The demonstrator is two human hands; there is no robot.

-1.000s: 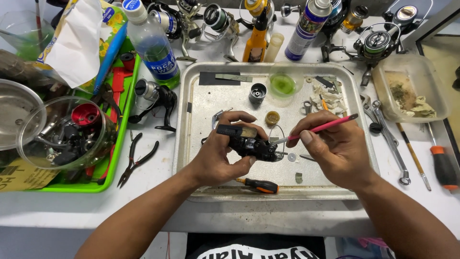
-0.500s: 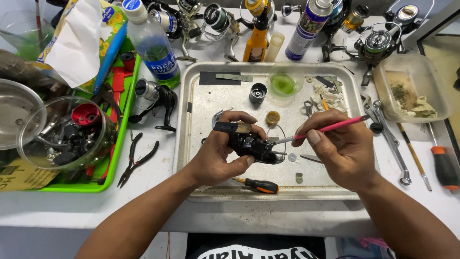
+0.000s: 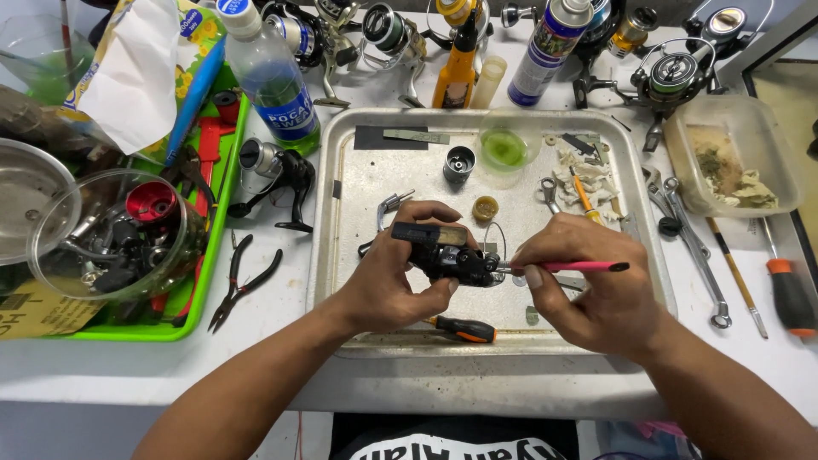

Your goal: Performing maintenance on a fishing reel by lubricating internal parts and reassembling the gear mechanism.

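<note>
My left hand (image 3: 388, 277) grips a black fishing reel body (image 3: 443, 254) just above the metal tray (image 3: 328, 247). My right hand (image 3: 588, 294) pinches a thin red-handled brush (image 3: 579, 267), its tip against the right end of the reel body. Both hands hover over the middle of the tray. A small orange-and-black screwdriver (image 3: 464, 328) lies on the tray below the reel body.
On the tray sit a black spool (image 3: 458, 163), a green-filled cup (image 3: 504, 149) and small parts. Pliers (image 3: 241, 281) and a green bin (image 3: 183, 319) lie left. Wrenches (image 3: 694, 247), a plastic tub (image 3: 733, 162) and a screwdriver (image 3: 788, 294) lie right. Bottles, a spray can and reels line the back.
The brush handle has dropped to nearly level, and its tip now rests against the reel body. The left hand keeps the reel body almost still.
</note>
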